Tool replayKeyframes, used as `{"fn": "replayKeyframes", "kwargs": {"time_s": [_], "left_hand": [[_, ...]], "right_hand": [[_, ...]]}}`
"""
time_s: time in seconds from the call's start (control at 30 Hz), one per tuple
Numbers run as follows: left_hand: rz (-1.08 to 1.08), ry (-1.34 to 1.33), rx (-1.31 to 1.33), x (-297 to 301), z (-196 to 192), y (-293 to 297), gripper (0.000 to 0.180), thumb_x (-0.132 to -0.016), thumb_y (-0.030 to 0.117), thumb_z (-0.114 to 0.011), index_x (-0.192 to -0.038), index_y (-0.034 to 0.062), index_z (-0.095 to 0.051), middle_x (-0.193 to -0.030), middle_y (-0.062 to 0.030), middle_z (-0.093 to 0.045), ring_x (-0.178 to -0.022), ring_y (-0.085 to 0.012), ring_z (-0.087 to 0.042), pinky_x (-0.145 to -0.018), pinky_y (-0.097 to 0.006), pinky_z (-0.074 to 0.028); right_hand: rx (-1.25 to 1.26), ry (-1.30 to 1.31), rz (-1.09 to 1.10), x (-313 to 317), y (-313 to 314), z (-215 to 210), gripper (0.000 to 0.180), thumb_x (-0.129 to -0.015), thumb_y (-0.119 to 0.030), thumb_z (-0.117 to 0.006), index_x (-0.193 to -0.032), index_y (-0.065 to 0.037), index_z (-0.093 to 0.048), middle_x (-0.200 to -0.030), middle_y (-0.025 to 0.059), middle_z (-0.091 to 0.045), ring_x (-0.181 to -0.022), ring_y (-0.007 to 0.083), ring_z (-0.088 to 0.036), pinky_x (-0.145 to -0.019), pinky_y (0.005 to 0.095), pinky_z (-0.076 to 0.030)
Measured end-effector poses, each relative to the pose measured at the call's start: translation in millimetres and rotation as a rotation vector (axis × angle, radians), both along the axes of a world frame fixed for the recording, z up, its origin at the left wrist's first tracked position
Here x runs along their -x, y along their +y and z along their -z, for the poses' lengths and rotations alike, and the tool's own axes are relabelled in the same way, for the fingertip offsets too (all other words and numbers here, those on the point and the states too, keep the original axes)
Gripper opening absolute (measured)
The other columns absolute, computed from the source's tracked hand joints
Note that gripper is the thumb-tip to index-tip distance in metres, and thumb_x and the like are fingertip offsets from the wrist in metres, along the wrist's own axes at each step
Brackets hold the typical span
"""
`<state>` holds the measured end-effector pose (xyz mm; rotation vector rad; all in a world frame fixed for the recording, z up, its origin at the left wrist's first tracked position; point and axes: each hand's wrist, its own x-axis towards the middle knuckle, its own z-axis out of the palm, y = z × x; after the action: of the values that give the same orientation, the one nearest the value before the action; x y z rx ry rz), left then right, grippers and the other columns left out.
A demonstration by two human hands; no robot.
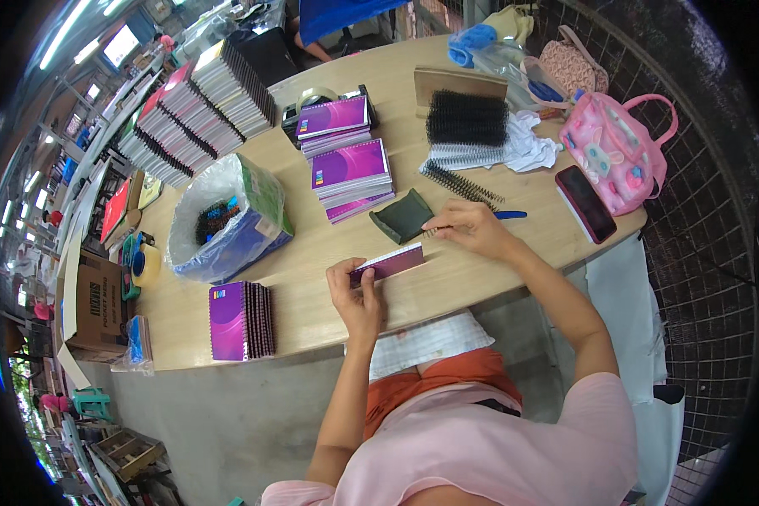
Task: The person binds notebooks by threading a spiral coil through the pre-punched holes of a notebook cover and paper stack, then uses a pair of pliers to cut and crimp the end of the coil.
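My left hand is closed round one end of a small purple notebook, which is tilted on its edge over the table's near side. At the notebook's far right corner, my right hand pinches a short dark spiral binding coil. Whether the coil's tip touches the notebook's holes is too small to tell. Beyond the hands lies a dark green folded sheet or tray. Several loose black coils and a blue slim tool lie just past my right hand. Purple notebooks are piled farther back.
Coil-bound purple notebooks stand at the left front. A plastic-lined bin, tall notebook stacks and a cardboard box occupy the left. Bundled black coils, a phone and a pink bag are at right.
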<state>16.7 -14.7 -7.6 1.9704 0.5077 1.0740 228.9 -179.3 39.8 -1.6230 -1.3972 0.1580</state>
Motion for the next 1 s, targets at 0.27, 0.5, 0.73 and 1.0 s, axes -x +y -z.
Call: {"fn": "replayKeyframes", "kwargs": {"time_s": [0.27, 0.5, 0.73, 1.0], "left_hand": [[-0.034, 0.016, -0.076, -8, -14, -11, 0.015, -0.093, 0.008, -0.064, -0.107, 0.0021, -0.064, -0.1, -0.0108, -0.055, -0.094, -0.0238, -0.054, -0.084, -0.032, -0.044], [-0.073, 0.018, -0.04, -12, -17, -17, 0.013, -0.094, 0.008, -0.063, -0.104, 0.0013, -0.063, -0.099, -0.0125, -0.056, -0.097, -0.0268, -0.054, -0.087, -0.036, -0.044], [-0.084, 0.024, -0.056, -13, -15, -20, 0.011, -0.094, 0.008, -0.064, -0.102, 0.0013, -0.062, -0.1, -0.0132, -0.056, -0.097, -0.0274, -0.054, -0.087, -0.037, -0.044], [-0.067, 0.0, -0.075, -14, -10, -19, 0.01, -0.093, 0.006, -0.064, -0.102, 0.0019, -0.062, -0.099, -0.0128, -0.056, -0.097, -0.0279, -0.054, -0.086, -0.037, -0.044]], "right_hand": [[-0.01, 0.108, -0.076, 3, 2, -7, 0.019, -0.083, -0.007, -0.073, -0.102, -0.006, -0.075, -0.094, 0.0081, -0.07, -0.086, 0.0208, -0.066, -0.075, 0.0323, -0.052], [-0.067, 0.067, -0.113, 0, 3, -11, 0.02, -0.08, -0.004, -0.073, -0.1, -0.005, -0.074, -0.096, 0.0077, -0.07, -0.088, 0.022, -0.067, -0.076, 0.0332, -0.053], [0.101, 0.005, -0.181, -4, 1, -15, 0.022, -0.083, -0.008, -0.071, -0.105, -0.003, -0.07, -0.1, 0.0134, -0.07, -0.086, 0.0282, -0.069, -0.076, 0.0367, -0.052], [0.17, -0.172, -0.078, 7, 7, -25, 0.019, -0.085, -0.016, -0.069, -0.102, -0.009, -0.068, -0.093, 0.009, -0.066, -0.082, 0.0325, -0.066, -0.071, 0.0411, -0.052]]}}
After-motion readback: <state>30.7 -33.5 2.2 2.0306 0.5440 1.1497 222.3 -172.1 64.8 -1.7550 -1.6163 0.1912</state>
